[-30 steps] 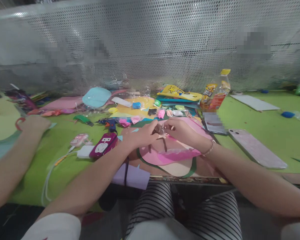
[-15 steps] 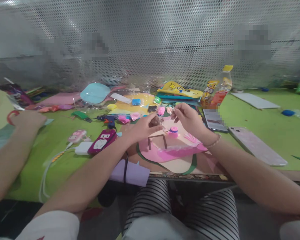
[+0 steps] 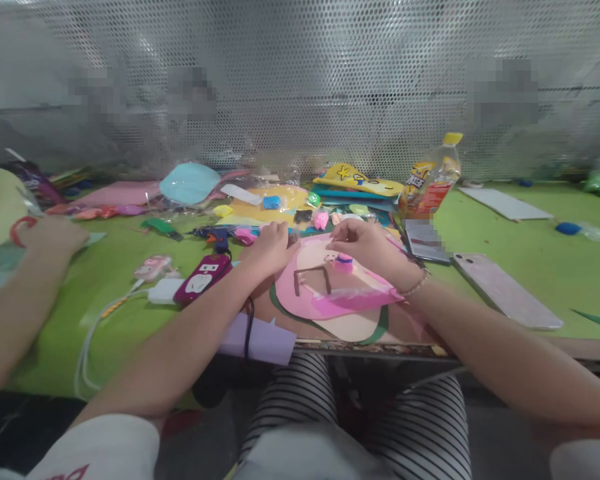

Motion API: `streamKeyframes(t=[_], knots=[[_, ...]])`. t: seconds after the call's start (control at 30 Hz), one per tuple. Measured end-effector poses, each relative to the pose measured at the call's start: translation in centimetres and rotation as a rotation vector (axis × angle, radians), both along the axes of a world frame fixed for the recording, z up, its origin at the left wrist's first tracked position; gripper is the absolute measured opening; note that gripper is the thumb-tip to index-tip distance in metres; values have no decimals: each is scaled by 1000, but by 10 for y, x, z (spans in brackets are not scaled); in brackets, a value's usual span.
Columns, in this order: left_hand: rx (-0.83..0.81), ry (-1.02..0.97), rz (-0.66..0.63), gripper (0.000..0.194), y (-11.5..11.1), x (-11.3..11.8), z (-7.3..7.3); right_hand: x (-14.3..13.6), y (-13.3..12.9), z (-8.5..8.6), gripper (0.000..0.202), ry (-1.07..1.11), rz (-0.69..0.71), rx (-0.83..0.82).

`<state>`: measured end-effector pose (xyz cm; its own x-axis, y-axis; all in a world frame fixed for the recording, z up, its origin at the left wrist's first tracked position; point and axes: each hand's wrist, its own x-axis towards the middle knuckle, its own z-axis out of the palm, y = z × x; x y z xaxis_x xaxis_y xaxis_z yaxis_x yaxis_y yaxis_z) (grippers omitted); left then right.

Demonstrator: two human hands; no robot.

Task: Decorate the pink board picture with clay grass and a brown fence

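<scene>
My left hand (image 3: 271, 249) is closed at the left edge of a pink paper cutout (image 3: 293, 300). A small greyish bit shows by its fingertips; what it holds is mostly hidden. Above the cutout my right hand (image 3: 364, 248) has thumb and forefinger pinched together, and anything between them is too small to make out. Just under those fingers sits a pink clay piece with a blue band (image 3: 345, 262), beside a tiny pale face-like piece (image 3: 331, 256). Dark brown strips (image 3: 313, 269) form a bent frame on the cutout.
Lumps of coloured clay (image 3: 321, 220) and wrappers lie behind the hands. A bottle (image 3: 433, 177), a dark phone (image 3: 427, 240) and a pink phone (image 3: 505, 290) are on the right. At left, another person's hand (image 3: 57, 235) holds red-handled scissors (image 3: 20, 231) near a purple case (image 3: 203, 278).
My left hand has moved left and down, away from my right hand; the brown lump seen in it earlier is now largely hidden. My right hand has lowered toward the cutout.
</scene>
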<state>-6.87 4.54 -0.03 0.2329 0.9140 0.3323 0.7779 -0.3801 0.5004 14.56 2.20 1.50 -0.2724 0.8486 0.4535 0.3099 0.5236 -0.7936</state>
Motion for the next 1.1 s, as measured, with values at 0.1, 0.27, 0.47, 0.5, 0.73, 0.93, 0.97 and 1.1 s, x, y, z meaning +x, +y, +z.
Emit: streamKeyframes(t=[0.1,0.27,0.47,0.5,0.73,0.93,0.97,1.1], knots=[[-12,-140,-82,38,-10,14,7,-2,-7,2,10,-12,1,15],[-609,-881,-422,59,-37,39,18,-8,-17,-2,27,-214,10,423],[-1081,-1466,-531,70,-50,46,23,-23,-25,-7,40,-650,260,840],[-1054,-1468,-542,72,-50,45,23,-25,-26,-7,41,-682,257,854],[-722,-1438,-624,71,-44,28,27,-18,-30,-6,44,-813,313,945],[-894,-1323,-577,78,-47,28,30,-24,-32,-1,64,-856,230,933],[-875,-1318,-577,78,-46,28,30,-24,-32,-1,64,-874,227,939],[-700,-1400,-630,70,-42,25,30,-21,-31,-1,59,-920,263,965]])
